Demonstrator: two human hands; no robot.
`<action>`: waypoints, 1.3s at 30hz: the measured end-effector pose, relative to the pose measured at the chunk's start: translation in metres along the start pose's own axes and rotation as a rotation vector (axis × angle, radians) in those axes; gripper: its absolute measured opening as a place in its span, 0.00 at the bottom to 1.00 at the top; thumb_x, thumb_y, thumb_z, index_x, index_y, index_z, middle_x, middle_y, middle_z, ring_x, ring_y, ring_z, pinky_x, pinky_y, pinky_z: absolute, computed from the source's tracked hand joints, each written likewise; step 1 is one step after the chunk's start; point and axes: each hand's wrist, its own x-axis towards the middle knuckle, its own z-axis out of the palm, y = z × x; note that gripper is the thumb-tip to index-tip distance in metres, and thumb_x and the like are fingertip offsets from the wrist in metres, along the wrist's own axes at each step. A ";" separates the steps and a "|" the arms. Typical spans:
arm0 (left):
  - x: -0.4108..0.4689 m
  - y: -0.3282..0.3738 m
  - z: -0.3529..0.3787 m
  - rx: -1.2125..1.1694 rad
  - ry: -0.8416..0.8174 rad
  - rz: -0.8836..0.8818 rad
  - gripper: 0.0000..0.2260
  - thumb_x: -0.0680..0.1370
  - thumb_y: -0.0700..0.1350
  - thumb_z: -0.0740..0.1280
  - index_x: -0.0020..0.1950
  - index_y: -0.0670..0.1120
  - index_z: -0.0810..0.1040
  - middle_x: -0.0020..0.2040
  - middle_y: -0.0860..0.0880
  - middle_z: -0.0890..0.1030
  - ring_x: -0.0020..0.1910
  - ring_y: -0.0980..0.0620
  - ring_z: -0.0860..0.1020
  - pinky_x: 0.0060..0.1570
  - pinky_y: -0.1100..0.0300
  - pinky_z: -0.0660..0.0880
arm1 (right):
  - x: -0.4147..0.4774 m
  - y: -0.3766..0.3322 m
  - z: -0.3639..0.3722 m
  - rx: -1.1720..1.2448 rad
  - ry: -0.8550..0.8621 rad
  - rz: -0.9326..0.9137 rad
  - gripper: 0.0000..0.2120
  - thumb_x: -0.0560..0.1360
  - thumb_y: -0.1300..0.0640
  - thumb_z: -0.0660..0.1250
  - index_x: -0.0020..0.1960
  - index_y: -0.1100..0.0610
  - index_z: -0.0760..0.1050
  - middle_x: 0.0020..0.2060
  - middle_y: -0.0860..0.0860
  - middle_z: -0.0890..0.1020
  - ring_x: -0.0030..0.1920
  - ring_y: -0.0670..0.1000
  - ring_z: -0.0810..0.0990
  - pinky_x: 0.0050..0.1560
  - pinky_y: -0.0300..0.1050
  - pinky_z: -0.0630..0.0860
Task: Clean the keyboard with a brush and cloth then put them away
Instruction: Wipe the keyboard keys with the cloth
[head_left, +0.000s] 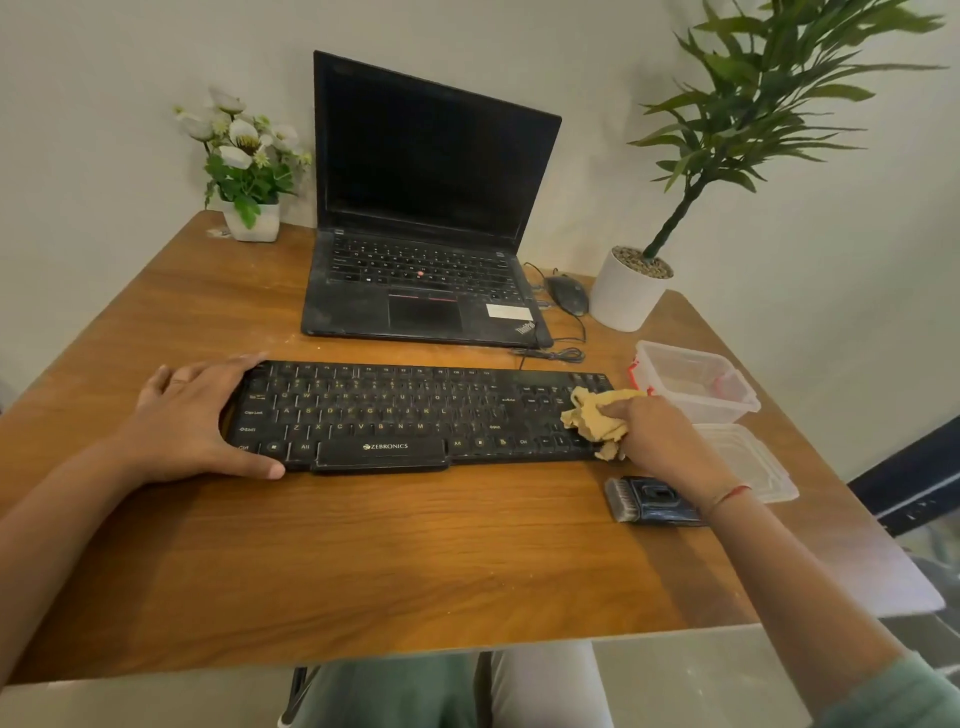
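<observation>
Cloth, yellow and crumpled, is grasped in the curled fingers of the right hand and is pressed onto the keys at the right end of the keyboard. The black keyboard is laid across the middle of the wooden table, its long side running left to right. Its left end is steadied by the left hand, which is spread flat with nothing clasped: the straight fingers are rested at the far left corner and the thumb is stretched along the near edge.

The brush, a dark block with pale bristles at its left end, is left lying on the table just near of the keyboard's right end, partly covered by the right wrist. A clear plastic box with red clips is set just beside the keyboard's right end, and its clear lid is laid flat on the near side of it.

Farther back, an open laptop with a dark screen is placed, with a corded mouse to its right. A white pot of flowers is stood at the far left corner and a potted plant at the far right.
</observation>
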 end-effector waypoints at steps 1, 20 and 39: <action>0.000 -0.001 0.001 0.000 0.006 0.002 0.63 0.44 0.82 0.59 0.76 0.58 0.50 0.74 0.48 0.61 0.73 0.45 0.56 0.71 0.45 0.42 | -0.003 0.002 -0.003 0.012 0.015 0.002 0.19 0.74 0.67 0.63 0.62 0.54 0.77 0.52 0.56 0.81 0.53 0.54 0.79 0.52 0.43 0.74; 0.003 -0.004 0.001 -0.001 0.017 0.001 0.63 0.44 0.82 0.60 0.76 0.59 0.50 0.75 0.49 0.61 0.73 0.46 0.56 0.72 0.45 0.41 | 0.054 -0.007 0.000 0.037 0.029 0.025 0.17 0.76 0.68 0.58 0.63 0.61 0.74 0.57 0.60 0.78 0.56 0.58 0.78 0.53 0.47 0.74; 0.002 -0.001 0.000 0.003 0.010 0.001 0.65 0.43 0.83 0.58 0.76 0.58 0.50 0.74 0.49 0.62 0.73 0.45 0.56 0.72 0.45 0.41 | -0.025 -0.055 -0.016 -0.014 -0.036 0.010 0.04 0.76 0.61 0.60 0.42 0.57 0.70 0.38 0.50 0.73 0.42 0.51 0.75 0.38 0.42 0.71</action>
